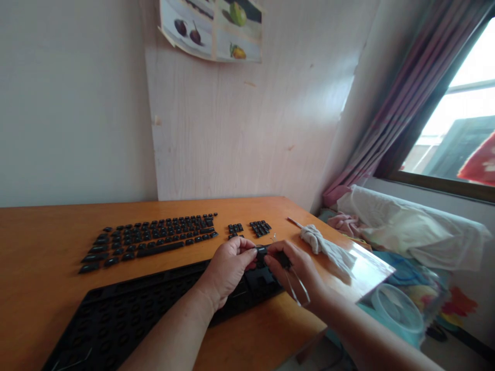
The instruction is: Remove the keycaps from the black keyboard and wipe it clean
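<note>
A black keyboard base (116, 301), its key positions bare, lies slanted along the table's front. Over its right end, my left hand (232, 265) is closed, pinching a small black keycap (262, 251) between thumb and fingertips. My right hand (297, 265) meets it there, its thumb and finger at the keycap's other side. A keycap puller (297, 293) with a dark handle and thin wire loops is tucked in the right hand, wires pointing towards me. Behind the base, loose black keycaps (160, 232) lie in keyboard order.
Smaller keycap groups (260, 228) sit behind my hands on the wooden table (46, 232). A thin rod tool (294, 222) and a crumpled whitish cloth (328, 250) lie at the right. Past the table's right edge are a clear round container (398, 307) and piled fabric (417, 226).
</note>
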{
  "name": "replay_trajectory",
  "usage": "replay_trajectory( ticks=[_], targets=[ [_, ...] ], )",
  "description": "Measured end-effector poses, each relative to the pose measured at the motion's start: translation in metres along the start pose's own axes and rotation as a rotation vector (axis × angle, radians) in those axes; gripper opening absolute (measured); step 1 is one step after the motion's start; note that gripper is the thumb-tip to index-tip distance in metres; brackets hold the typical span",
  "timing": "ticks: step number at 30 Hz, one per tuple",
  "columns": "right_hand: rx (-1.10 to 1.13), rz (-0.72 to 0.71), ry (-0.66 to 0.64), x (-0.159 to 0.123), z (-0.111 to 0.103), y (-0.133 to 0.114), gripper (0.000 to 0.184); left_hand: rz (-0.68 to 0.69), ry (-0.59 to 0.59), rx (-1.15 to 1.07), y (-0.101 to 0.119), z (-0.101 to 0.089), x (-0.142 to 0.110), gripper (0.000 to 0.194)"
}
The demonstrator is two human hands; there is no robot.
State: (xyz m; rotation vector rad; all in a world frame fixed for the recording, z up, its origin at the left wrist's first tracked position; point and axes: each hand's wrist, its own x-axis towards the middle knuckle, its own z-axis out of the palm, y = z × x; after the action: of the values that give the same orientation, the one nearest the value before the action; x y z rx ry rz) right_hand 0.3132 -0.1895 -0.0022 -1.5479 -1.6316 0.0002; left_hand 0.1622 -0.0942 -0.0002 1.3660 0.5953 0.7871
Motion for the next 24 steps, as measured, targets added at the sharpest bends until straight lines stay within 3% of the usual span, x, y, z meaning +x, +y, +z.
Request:
replay_trajectory(
  ticks=[4, 11, 15, 19, 24],
  targets=[
    [-0.202, -0.122, -0.019, -0.004, 0.003, 0.003, 0.019, -0.011, 0.007, 0.021, -0.003, -0.003, 0.002, 0.017],
    [-0.267, -0.118, 0.024, -0.005, 0.010, 0.010, 0.016, -0.050, -0.003, 0.065, -0.004, -0.005, 0.003, 0.026],
    [-0.315, -0.040, 0.056, 0.004, 0.002, 0.022, 0.017, -0.008, 0.084, 0.109, -0.002, -0.006, 0.003, 0.026],
    [-0.445, 0.087, 0.140, 0.021, -0.011, 0.050, 0.020, 0.051, 0.130, 0.154, -0.002, -0.011, 0.006, 0.027],
    [-0.601, 0.247, 0.067, 0.040, -0.017, 0.094, 0.022, 0.055, 0.158, 0.161, -0.002, -0.015, 0.008, 0.027]
  ],
)
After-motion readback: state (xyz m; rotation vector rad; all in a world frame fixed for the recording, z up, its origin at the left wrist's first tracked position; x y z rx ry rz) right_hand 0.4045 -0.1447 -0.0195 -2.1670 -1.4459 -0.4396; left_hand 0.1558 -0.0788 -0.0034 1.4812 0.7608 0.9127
